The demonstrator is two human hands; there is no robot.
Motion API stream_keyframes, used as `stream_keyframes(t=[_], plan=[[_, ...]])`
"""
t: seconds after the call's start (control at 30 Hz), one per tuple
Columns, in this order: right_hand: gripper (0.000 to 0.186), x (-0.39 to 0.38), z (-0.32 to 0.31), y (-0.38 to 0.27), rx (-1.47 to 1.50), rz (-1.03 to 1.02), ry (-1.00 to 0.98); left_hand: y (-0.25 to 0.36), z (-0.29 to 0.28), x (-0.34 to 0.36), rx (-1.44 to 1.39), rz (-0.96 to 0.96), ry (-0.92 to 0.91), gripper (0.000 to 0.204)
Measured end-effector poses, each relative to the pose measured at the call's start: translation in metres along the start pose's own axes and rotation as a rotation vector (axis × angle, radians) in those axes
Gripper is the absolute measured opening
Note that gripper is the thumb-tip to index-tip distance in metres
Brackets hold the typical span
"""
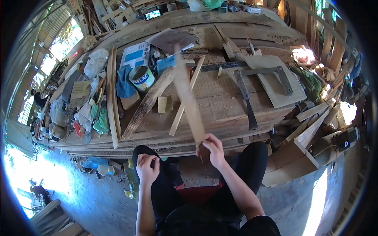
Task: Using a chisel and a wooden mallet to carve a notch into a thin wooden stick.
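Note:
My right hand (214,151) grips the lower end of a long, flat, pale strip of wood (189,108). The strip points up and away over the bench, its far end smeared by motion. Curled on my left knee is my left hand (147,169); a dark patch shows between its thumb and fingers, and I cannot tell whether that is a thing held or my trousers. Close to the strip on the bench lie a thin wooden stick (185,103), a small pale block (165,104) and a rough length of wood with bark (151,98).
The thick plank bench (220,114) spans the view. On it are a paint can (142,78), a blue cloth (125,82), a dark chisel-like tool (249,104), a metal-edged square (284,78) on a flat board (271,94), and bags at left. Boards (289,163) lean at right.

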State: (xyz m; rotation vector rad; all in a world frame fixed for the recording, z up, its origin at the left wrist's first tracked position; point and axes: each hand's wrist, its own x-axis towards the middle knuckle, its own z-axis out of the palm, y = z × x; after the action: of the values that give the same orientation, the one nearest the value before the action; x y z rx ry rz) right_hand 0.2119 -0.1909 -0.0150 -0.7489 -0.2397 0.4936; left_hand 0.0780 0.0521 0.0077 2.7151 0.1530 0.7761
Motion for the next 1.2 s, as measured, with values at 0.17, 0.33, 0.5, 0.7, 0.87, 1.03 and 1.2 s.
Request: stream_keyframes(t=[0.17, 0.33, 0.5, 0.7, 0.87, 1.03, 1.2], plan=[[0.02, 0.006, -0.009, -0.015, 0.117, 0.004, 0.136, 0.009, 0.006, 0.006, 0.119, 0.025, -0.123, 0.008], [0.042, 0.007, -0.004, -0.019, 0.1, 0.046, 0.072, 0.012, 0.01, 0.008, 0.153, 0.044, -0.138, 0.007], [0.042, 0.008, -0.003, -0.02, 0.014, 0.124, 0.085, 0.012, 0.009, 0.007, 0.163, 0.039, -0.108, 0.008], [0.025, 0.008, -0.011, 0.0, -0.49, 0.144, -0.023, 0.042, 0.018, -0.007, -0.781, -0.502, -0.276, 0.027], [0.027, -0.01, -0.003, -0.017, -0.836, 0.076, -0.074, 0.096, 0.045, 0.0, -1.003, -0.416, -0.326, 0.055], [0.009, -0.029, 0.118, -0.099, -1.028, -0.582, -0.332, 0.094, 0.043, -0.012, -1.271, -0.555, -0.377, 0.055], [0.018, -0.049, 0.275, -0.147, -1.305, -0.797, -1.464, 0.079, 0.042, -0.046, -1.048, -0.426, -0.213, 0.056]])
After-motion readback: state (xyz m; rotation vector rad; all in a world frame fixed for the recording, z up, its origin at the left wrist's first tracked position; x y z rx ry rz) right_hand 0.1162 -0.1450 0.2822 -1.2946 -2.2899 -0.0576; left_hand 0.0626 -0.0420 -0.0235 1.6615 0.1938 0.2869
